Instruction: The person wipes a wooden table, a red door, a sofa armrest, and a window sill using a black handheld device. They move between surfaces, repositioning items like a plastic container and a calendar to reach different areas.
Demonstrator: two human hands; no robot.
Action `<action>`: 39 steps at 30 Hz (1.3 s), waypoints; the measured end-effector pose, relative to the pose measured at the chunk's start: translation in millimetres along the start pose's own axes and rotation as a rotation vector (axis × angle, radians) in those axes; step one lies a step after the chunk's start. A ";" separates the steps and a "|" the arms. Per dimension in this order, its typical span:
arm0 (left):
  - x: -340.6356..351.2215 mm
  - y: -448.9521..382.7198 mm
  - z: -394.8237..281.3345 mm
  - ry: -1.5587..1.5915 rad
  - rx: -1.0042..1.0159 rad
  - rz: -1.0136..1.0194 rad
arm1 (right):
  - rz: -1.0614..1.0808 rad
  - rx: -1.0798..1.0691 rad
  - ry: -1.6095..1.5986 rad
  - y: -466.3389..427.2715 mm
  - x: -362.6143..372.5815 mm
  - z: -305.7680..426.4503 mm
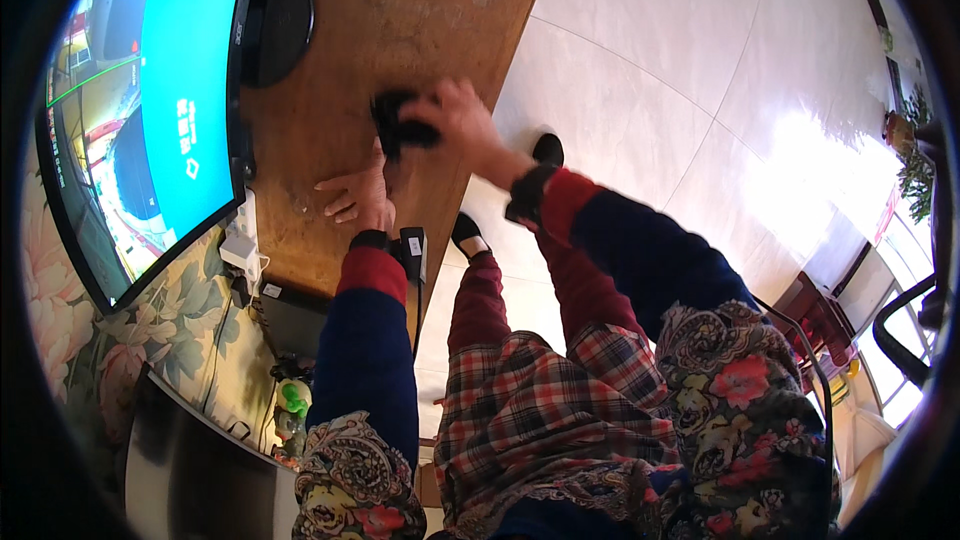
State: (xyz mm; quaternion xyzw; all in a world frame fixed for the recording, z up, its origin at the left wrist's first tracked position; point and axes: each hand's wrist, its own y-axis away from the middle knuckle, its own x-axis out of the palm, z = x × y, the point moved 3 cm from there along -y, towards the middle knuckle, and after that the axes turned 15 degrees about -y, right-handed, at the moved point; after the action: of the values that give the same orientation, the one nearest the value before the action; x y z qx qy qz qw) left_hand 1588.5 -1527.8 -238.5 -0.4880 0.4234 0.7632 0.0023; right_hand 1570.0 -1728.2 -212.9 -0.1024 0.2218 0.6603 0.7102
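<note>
My right hand (461, 120) grips a black object (391, 116) above the wooden tabletop. Motion blur hides what kind of thing it is. My left hand (362, 193) is spread close by on the left, its fingers apart and nothing in its palm. One of its digits points up towards the black object's lower edge; whether they touch I cannot tell. A black band (370, 241) circles my left wrist, and a small black box (413, 253) with a cable lies beside it at the table's edge. Another dark band with a device (531, 193) sits on my right wrist.
A lit monitor (191, 105) stands on the wooden table (375, 22) at left, on a round black base (281, 26). Below it are a power strip (245, 214) and a white plug adapter (240, 251). Pale floor tiles (637, 82) lie past the table's right edge. A potted plant (913, 150) is far right.
</note>
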 end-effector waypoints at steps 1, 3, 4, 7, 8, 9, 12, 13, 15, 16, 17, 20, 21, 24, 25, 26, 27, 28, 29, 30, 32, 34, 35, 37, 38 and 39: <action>0.0 -0.1 0.2 0.019 0.014 -0.027 | 0.017 -0.060 -0.136 20.3 -3.0 4.7; 1.0 1.7 1.0 0.077 0.010 -0.013 | 0.089 -0.125 -0.128 27.6 -20.1 -3.1; 0.2 3.5 0.3 0.085 0.038 -0.012 | 0.043 -0.098 -0.125 21.4 -33.9 -11.5; -1.4 9.1 1.1 0.087 0.038 -0.004 | -0.214 -0.097 -0.050 -23.6 -88.8 -42.0; -1.6 10.0 1.2 0.082 0.045 -0.009 | -0.271 -0.088 -0.013 -42.4 -107.5 -50.0; -1.3 10.1 1.2 0.090 0.063 -0.016 | -0.326 -0.064 0.032 -63.2 -122.6 -55.8; 3.4 4.5 3.6 0.101 0.059 -0.030 | -0.571 -0.061 0.085 -124.8 -139.8 -55.5; 5.2 0.2 4.5 0.041 0.042 -0.040 | -0.594 -0.013 0.078 -141.0 -130.3 -52.5; 10.4 -9.1 5.2 -0.055 0.006 -0.056 | -0.601 -0.041 0.064 -167.2 -94.9 -37.5; 12.2 -12.1 6.3 -0.069 0.016 -0.065 | -0.488 -0.076 0.039 -172.9 -76.1 -29.4; 13.7 -14.2 8.3 -0.053 0.024 -0.048 | -0.418 -0.060 0.055 -168.5 -48.2 -17.2; 13.3 -16.5 11.7 -0.060 0.020 -0.068 | -0.104 -0.006 -0.029 -131.5 8.6 18.0; 13.0 -15.9 12.1 -0.051 0.020 -0.080 | -0.025 -0.073 -0.064 -110.6 10.7 25.7; 14.0 -14.6 12.6 -0.082 -0.006 -0.065 | 0.215 -0.097 -0.088 -61.0 -12.9 23.8; 14.3 -14.7 12.5 -0.078 -0.006 -0.067 | 0.264 -0.110 -0.085 -52.0 -28.6 16.6; 15.4 -15.1 11.5 -0.070 -0.002 -0.069 | 0.232 -0.089 -0.051 -48.0 -50.4 3.9; 15.7 -15.5 11.6 -0.059 0.004 -0.094 | 0.191 -0.086 -0.004 -44.6 -74.9 -10.1; 15.6 -16.2 12.1 -0.047 0.010 -0.119 | 0.058 -0.070 0.011 -45.0 -103.7 -27.2; 17.3 -16.0 13.6 -0.035 0.003 -0.115 | -0.059 -0.012 0.059 -46.1 -134.2 -47.3; 15.2 -17.1 14.2 -0.026 0.023 -0.169 | -0.184 -0.051 0.119 -44.7 -168.5 -65.2; 16.6 -17.9 16.5 -0.031 0.015 -0.179 | -0.378 0.073 0.264 -27.7 -236.9 -103.7; 20.2 -20.7 16.0 -0.046 -0.002 -0.186 | -0.525 0.286 0.266 1.9 -298.4 -140.9; 22.7 -23.8 15.5 -0.061 -0.019 -0.185 | -0.575 0.394 0.205 27.6 -323.7 -155.1; 27.8 -33.3 17.1 -0.113 -0.080 -0.194 | -0.544 0.613 0.298 80.9 -366.1 -177.1; 30.3 -39.9 18.9 -0.170 -0.133 -0.197 | -0.451 0.653 0.275 111.4 -383.2 -181.5; 33.3 -46.8 22.1 -0.240 -0.197 -0.197 | -0.362 0.677 0.307 141.1 -399.4 -182.0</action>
State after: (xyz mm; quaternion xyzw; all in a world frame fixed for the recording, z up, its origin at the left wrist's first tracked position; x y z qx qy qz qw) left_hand 1574.2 -1497.1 -289.9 -0.4304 0.2935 0.8499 0.0796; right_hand 1386.7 -2149.2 -172.6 0.0023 0.5084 0.3914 0.7670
